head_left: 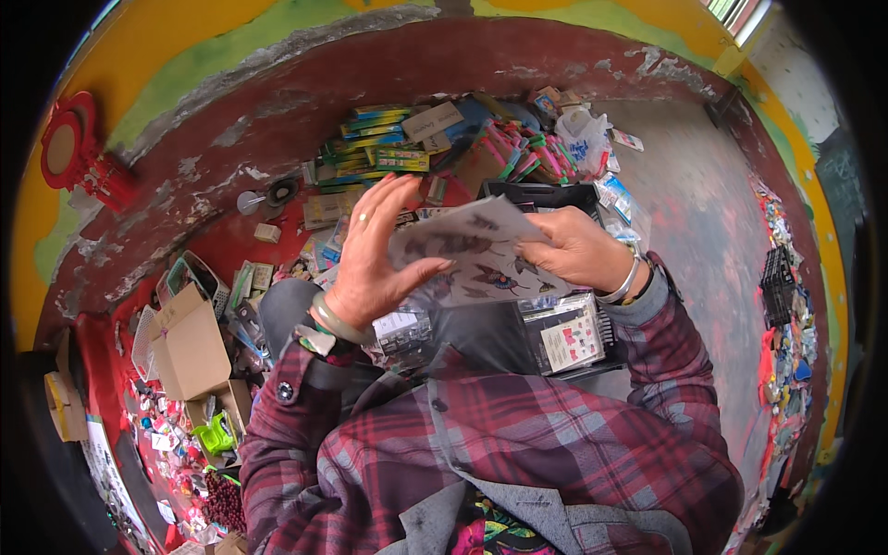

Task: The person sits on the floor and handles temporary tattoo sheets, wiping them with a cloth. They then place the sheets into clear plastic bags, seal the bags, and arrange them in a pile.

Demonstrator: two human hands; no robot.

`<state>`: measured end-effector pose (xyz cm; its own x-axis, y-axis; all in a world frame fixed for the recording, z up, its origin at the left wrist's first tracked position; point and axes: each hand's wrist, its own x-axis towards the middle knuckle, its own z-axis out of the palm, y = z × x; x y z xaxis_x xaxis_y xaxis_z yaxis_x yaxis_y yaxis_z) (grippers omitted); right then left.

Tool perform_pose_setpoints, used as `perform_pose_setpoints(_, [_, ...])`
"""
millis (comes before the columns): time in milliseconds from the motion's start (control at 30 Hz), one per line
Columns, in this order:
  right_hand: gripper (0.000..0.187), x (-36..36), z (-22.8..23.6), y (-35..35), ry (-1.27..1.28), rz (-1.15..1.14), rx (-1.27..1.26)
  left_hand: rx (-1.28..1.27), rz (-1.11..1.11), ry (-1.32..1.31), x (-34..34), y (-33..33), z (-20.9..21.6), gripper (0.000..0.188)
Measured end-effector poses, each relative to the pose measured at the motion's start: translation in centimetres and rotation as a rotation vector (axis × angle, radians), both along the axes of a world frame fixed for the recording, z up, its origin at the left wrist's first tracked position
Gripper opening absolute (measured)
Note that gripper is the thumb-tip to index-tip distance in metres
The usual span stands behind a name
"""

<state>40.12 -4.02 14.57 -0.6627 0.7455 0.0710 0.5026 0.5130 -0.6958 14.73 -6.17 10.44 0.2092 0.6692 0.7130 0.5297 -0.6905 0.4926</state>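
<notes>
My right hand (587, 250) pinches the right edge of a thin stack of pale sheets (476, 259) printed with butterflies. My left hand (370, 254) is raised at the left side of the stack, fingers stretched and spread. Its thumb lies along or just in front of the sheets; whether it touches them I cannot tell. Below my right wrist, a white card (571, 344) with red pictures lies in a black crate (599, 365) beside my lap. Clear-wrapped packs (402, 335) lie under my left wrist.
Green and yellow boxes (402, 159) and pink packs (532, 153) are piled by the far wall, next to a white plastic bag (585, 139). At left stand an open cardboard box (190, 342) and a white basket (211, 285). Small goods (797, 342) line the right wall.
</notes>
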Motion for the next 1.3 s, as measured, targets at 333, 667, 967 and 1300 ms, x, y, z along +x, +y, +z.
perform_pose_setpoints(333, [0.029, -2.6, 1.8, 1.5, 0.132, 0.192, -0.298, -0.987, -0.502, -0.447, -2.7, -1.3, -1.4, 0.026])
perform_pose_setpoints(667, [0.034, -5.1, 3.3, 1.1, 0.282, 0.102, -0.657, -0.974, -0.504, -0.536, -4.6, -2.2, -1.9, 0.023])
perform_pose_setpoints(967, [0.030, -6.7, 2.4, 2.3, 0.257, 0.155, -0.483, -0.916, -0.461, -0.640, -5.4, -3.1, -1.6, 0.022])
perform_pose_setpoints(1300, [0.058, -5.5, 0.6, 3.8, 0.581, 0.037, -0.443, -0.714, -0.375, -1.162, -8.5, -2.4, -4.0, 0.022])
